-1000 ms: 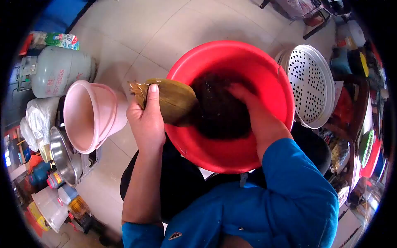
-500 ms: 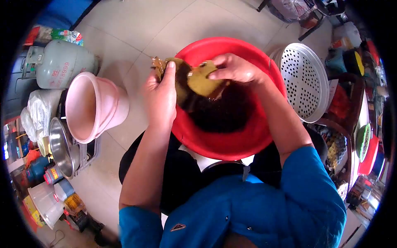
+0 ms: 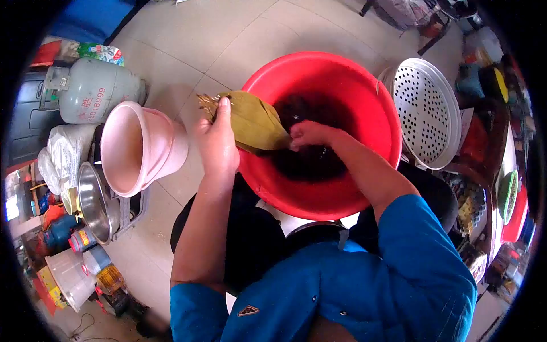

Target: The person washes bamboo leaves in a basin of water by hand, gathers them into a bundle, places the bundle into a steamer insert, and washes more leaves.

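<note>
A stack of long yellow-green leaves is clasped by the stems in my left hand, thumb on top, over the left rim of a red basin. My right hand is closed at the leaves' right end, above the basin; whether its fingers pinch a leaf tip is too small to tell. Dark liquid with dark shapes in it lies in the bottom of the basin, which sits between my knees.
Left of the basin stand a pink bucket, a steel bowl and a grey gas cylinder. To the right leans a perforated white metal tray. Bottles and a clear tub are at the lower left.
The leaves, bent and folded before, now lie extended toward the right. My right hand has moved down and let its fold of leaf straighten. The whole view has shifted slightly.
</note>
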The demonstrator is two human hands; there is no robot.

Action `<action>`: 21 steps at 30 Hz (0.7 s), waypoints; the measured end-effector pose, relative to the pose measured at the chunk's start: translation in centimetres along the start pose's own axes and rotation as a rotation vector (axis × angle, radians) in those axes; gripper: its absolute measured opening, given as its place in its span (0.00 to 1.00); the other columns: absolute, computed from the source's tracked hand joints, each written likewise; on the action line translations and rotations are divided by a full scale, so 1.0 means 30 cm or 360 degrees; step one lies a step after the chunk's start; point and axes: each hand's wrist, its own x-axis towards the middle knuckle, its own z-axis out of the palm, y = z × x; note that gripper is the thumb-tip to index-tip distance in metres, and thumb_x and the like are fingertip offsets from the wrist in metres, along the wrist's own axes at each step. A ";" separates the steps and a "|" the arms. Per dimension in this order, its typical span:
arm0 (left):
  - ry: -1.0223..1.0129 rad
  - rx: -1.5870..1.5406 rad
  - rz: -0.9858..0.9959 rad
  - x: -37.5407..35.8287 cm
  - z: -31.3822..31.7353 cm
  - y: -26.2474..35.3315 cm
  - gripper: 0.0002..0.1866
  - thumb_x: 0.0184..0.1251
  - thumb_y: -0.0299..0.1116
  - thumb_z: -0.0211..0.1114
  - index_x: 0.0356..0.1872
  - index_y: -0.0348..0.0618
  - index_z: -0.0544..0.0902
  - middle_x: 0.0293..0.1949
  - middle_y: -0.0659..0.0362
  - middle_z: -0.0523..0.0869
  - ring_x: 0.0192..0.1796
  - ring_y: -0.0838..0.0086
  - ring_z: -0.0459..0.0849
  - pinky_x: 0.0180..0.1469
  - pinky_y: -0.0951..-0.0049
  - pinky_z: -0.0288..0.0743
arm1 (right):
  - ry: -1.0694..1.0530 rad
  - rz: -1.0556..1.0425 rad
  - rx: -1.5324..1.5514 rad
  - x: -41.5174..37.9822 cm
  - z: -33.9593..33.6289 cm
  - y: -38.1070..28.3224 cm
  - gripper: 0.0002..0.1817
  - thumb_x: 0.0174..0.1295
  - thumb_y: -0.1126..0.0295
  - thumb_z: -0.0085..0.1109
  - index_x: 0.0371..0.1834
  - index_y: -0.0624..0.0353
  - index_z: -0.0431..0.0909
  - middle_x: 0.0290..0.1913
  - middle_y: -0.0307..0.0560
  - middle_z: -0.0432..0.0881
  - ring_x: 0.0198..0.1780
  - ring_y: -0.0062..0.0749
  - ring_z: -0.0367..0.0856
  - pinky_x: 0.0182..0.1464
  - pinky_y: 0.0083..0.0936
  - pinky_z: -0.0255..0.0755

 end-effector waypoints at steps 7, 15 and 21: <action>-0.0080 0.0364 -0.0007 0.027 -0.011 -0.040 0.09 0.63 0.32 0.61 0.35 0.35 0.79 0.30 0.65 0.80 0.32 0.86 0.73 0.36 0.81 0.69 | 0.0487 0.0816 0.0223 0.009 0.106 0.412 0.11 0.54 0.64 0.57 0.32 0.60 0.78 0.27 0.42 0.79 0.30 0.25 0.77 0.33 0.27 0.71; -0.0310 0.0395 0.0000 0.030 0.053 -0.106 0.08 0.62 0.31 0.59 0.39 0.39 0.79 0.33 0.66 0.80 0.34 0.85 0.75 0.39 0.79 0.70 | 0.0065 -0.0215 0.2109 -0.168 -0.208 -0.337 0.16 0.65 0.64 0.47 0.46 0.66 0.74 0.39 0.50 0.81 0.42 0.37 0.81 0.44 0.29 0.76; -0.0772 0.0274 -0.0105 -0.026 0.114 -0.108 0.08 0.60 0.27 0.60 0.40 0.38 0.79 0.34 0.63 0.82 0.36 0.83 0.76 0.41 0.78 0.71 | 0.0563 -0.0364 0.0690 -0.277 -0.250 -0.486 0.16 0.58 0.67 0.58 0.46 0.65 0.74 0.36 0.47 0.81 0.39 0.32 0.80 0.43 0.25 0.75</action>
